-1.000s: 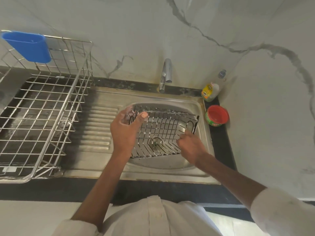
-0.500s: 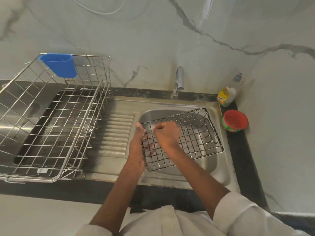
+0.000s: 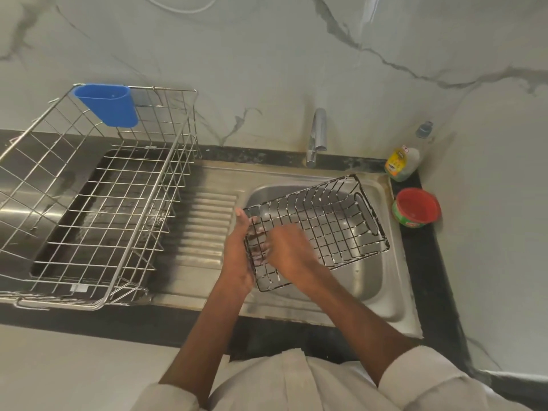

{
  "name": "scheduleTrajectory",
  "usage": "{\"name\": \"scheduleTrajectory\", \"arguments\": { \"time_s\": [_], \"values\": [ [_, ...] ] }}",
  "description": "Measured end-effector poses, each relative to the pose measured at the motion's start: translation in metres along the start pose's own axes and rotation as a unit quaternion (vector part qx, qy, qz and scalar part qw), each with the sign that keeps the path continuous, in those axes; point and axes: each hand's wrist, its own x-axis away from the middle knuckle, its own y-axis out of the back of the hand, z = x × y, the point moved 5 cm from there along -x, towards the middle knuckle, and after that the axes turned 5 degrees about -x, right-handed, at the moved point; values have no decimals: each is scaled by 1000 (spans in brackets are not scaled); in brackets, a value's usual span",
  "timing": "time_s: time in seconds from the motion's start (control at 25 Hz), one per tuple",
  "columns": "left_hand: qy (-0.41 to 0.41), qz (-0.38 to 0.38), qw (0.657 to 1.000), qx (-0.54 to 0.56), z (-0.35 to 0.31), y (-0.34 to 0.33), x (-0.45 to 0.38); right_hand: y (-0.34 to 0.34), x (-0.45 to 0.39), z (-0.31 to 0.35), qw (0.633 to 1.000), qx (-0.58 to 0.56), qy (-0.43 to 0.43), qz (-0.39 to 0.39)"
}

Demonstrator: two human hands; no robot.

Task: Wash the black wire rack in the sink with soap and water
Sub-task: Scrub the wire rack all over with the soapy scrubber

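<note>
Now left hand fingers curl around the black wire rack's end; right hand fingers, hidden, press inside.

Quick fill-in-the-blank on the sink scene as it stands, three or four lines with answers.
1. The black rack sits tilted in the ____.
2. The left hand holds the rack's ____ end.
3. The cup hanging on the drying rack is ____.
4. The tub beside the sink has a ____ lid.

Answers: sink; left; blue; red

Person wears an off-white, collared shirt with a front placket. Long sleeves pushed up past the elbows; right cuff bunched. Forearms bare, no rings visible.
</note>
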Motion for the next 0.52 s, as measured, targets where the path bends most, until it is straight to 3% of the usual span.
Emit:
{"name": "scheduleTrajectory", "arguments": {
  "time_s": [0.08, 0.12, 0.16, 0.24, 0.28, 0.4, 0.52],
  "values": [
    [0, 6, 1000, 2, -3, -1, 2, 18, -11, -16, 988, -86, -84, -94],
    [7, 4, 1000, 3, -4, -2, 3, 26, -13, -23, 965, -183, -120, -146],
    [14, 1, 1000, 2, -5, -5, 5, 29, -14, -29, 913, -326, -166, -179],
    [15, 11, 1000, 0, -7, -12, 7, 21, -14, -27, 737, -605, -255, -161],
    [12, 16, 1000, 4, -6, -14, 8, 17, -14, -22, 673, -669, -278, -149],
    [18, 1, 1000, -5, -8, -16, 10, 13, -17, -12, 645, -679, -310, -168],
    [14, 12, 1000, -10, -9, -21, 10, 5, -17, -17, 586, -716, -344, -162]
  ]
}}
